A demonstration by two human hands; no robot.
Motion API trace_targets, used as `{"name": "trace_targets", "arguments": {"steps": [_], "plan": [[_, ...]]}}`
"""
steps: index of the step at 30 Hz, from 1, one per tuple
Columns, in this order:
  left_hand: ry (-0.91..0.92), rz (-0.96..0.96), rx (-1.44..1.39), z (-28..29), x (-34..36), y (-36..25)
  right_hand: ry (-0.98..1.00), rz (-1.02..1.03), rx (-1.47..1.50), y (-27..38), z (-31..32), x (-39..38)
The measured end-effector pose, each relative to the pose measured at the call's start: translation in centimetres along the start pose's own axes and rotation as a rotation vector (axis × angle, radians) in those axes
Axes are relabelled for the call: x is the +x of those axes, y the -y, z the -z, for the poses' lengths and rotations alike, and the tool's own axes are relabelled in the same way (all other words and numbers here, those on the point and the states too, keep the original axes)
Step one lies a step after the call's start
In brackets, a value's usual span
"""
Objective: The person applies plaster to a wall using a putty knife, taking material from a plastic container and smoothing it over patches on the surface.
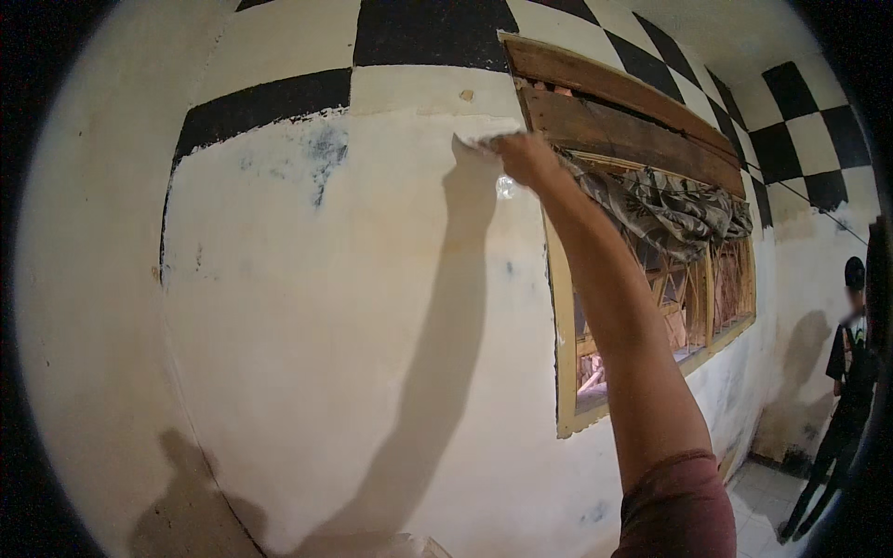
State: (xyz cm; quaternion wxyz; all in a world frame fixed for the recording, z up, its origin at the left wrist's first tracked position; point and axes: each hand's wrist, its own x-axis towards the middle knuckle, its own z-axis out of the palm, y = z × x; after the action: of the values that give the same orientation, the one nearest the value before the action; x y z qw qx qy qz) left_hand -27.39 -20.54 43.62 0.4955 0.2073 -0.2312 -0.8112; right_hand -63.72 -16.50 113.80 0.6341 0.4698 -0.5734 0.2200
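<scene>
My right arm stretches up to the wall, and my right hand (528, 160) is closed around a putty knife (472, 147). Its blade is at the white wall (372, 260), just left of the window's upper corner; most of the handle is hidden in my fingers. Close below the blade is a small shiny whitish patch (505, 187). Above runs a band of black and white painted squares (428, 33), and a dark blue-grey smudge (326, 153) marks the wall further left. My left hand is out of the picture.
To the right is a window with a yellowish frame (564, 372), wooden boards (633, 121) and a bunched patterned curtain (670, 209). A person in dark clothes (848, 372) stands at the far right on the tiled floor (758, 493). The wall corner lies left.
</scene>
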Motion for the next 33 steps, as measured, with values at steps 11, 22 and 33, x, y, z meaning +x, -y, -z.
{"name": "trace_targets", "arguments": {"steps": [11,22,33], "plan": [[0.03,0.053,0.096,1.7,1.1,-0.6,-0.24,0.094,0.13,2.1,1.0,-9.5],[0.09,-0.097,0.247,-4.0,-2.5,-1.3,-0.064,-0.051,0.123,3.1,2.1,-8.0],[0.166,-0.48,0.856,-1.7,-3.7,-0.6,0.03,0.101,-0.031,1.4,0.7,-4.6]]}}
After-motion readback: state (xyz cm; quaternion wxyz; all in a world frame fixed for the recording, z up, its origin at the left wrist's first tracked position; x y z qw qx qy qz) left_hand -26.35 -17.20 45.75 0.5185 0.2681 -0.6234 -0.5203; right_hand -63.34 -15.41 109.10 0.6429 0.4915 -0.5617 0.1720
